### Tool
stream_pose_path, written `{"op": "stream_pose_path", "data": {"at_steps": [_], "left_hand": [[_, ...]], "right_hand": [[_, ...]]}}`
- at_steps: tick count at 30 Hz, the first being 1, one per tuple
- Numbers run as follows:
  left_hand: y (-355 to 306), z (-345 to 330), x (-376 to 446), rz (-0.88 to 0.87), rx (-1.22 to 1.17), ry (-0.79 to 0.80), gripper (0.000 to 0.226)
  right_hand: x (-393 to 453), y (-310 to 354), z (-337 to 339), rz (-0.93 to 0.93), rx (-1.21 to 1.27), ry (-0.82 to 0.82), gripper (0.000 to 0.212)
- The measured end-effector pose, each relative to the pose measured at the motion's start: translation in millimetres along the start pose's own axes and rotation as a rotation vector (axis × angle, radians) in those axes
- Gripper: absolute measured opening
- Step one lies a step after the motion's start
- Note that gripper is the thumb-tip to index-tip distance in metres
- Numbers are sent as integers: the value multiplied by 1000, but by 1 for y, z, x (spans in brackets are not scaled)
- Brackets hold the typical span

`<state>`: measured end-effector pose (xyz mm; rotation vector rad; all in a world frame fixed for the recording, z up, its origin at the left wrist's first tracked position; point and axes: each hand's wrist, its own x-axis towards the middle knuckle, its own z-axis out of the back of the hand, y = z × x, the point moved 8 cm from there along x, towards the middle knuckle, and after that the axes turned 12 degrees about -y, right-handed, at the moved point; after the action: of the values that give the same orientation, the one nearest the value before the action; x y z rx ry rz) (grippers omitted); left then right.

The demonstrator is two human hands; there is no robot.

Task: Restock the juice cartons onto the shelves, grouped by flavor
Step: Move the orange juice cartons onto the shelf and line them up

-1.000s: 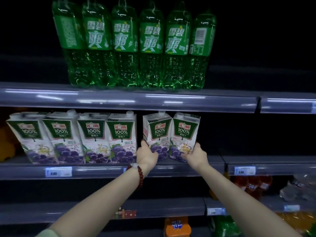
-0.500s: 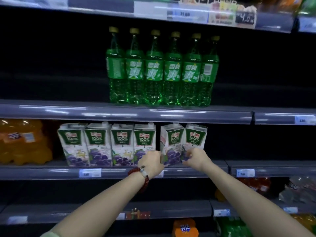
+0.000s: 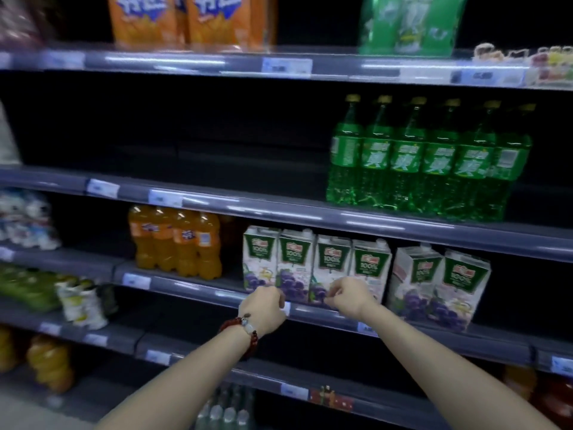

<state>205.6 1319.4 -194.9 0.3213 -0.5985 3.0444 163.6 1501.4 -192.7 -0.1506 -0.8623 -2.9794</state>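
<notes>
- Grape juice cartons [image 3: 313, 263]: a row of four, standing upright and side by side on the middle shelf [image 3: 403, 322]; white bodies, green label panels, purple grapes at the foot. Label print too blurred to read beyond "100%".
- Second group of cartons [image 3: 440, 283]: two more of the same grape kind, just right of the four with a narrow gap between, both leaning slightly.
- My left hand [image 3: 263, 308]: held in front of the shelf edge below the left end of the carton row; fingers curled inward, knuckles toward me. I see nothing in them. A price tag is partly hidden behind this hand.
- Bead bracelet [image 3: 245, 328]: dark red, on my left wrist.
- My right hand [image 3: 350, 297]: in front of the lower part of the third and fourth cartons, covering their grape pictures; fingers curled. I cannot tell whether they touch a carton.
- Orange soda bottles [image 3: 176, 242]: a cluster left of the cartons on the same level.
- Green soda bottles [image 3: 424, 162]: a shrink-wrapped row on the shelf above, to the right.
- Orange packs [image 3: 189, 20]: top shelf, cut off by the upper edge.
- Green pack [image 3: 412, 23]: top shelf, blurred and cut off likewise.
- Left-hand shelves: goods smeared by motion, not identifiable.
</notes>
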Motion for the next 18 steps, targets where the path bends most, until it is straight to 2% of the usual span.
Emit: {"op": "stream_pose_path", "data": {"at_steps": [8,12,18], "left_hand": [[120,89,-20,186,34,-154,17],[167,134,-20,256,54,-239,17],[248,197,-21,394,37,-343,18]], "right_hand": [[0,136,-56,200,1,43,15],[5,209,-81,300,47,98,9],[24,314,-124,424,110,134,10]]}}
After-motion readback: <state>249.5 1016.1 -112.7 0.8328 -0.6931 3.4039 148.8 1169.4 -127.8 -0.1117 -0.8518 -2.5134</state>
